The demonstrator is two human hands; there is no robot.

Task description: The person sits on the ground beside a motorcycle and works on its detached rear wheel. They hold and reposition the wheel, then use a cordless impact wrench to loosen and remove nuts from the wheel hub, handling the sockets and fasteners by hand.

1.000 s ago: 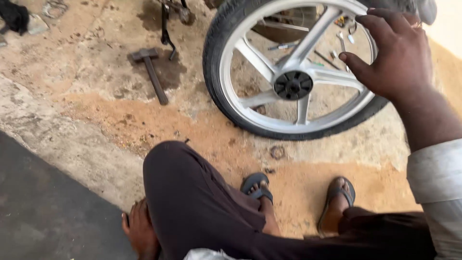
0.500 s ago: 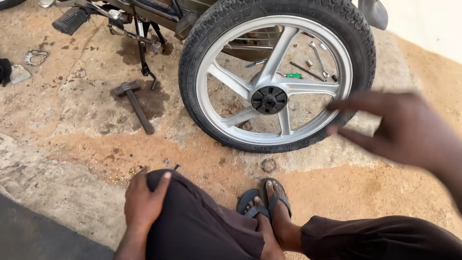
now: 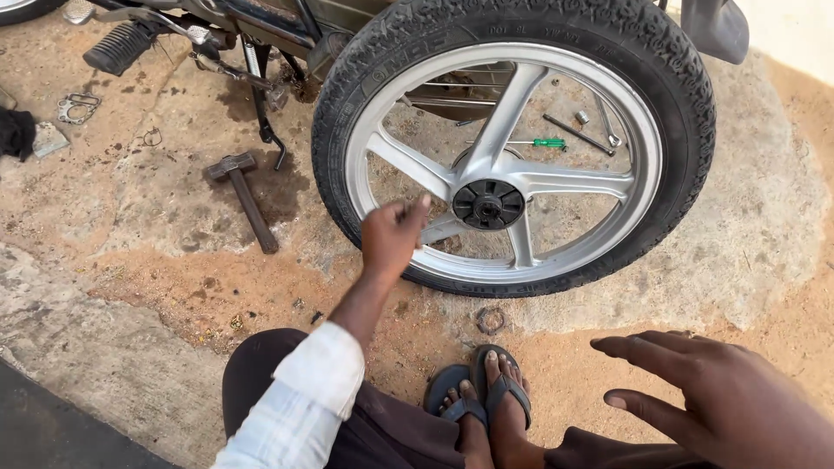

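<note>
Head view: left hand (image 3: 391,236) reaches out loosely curled and holding nothing, at the lower rim of the upright black-tyred wheel (image 3: 512,148) with silver spokes; right hand (image 3: 721,399) hovers low right, fingers spread, holding nothing. No packages or labels in view; hammer (image 3: 243,195) lies left on sandy ground, green-handled screwdriver (image 3: 530,142) behind the spokes, sandalled feet (image 3: 482,399) below.

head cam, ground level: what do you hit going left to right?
Dark cloth → metal gasket → hammer → left hand → wheel hub → green-handled screwdriver → right hand.
</note>
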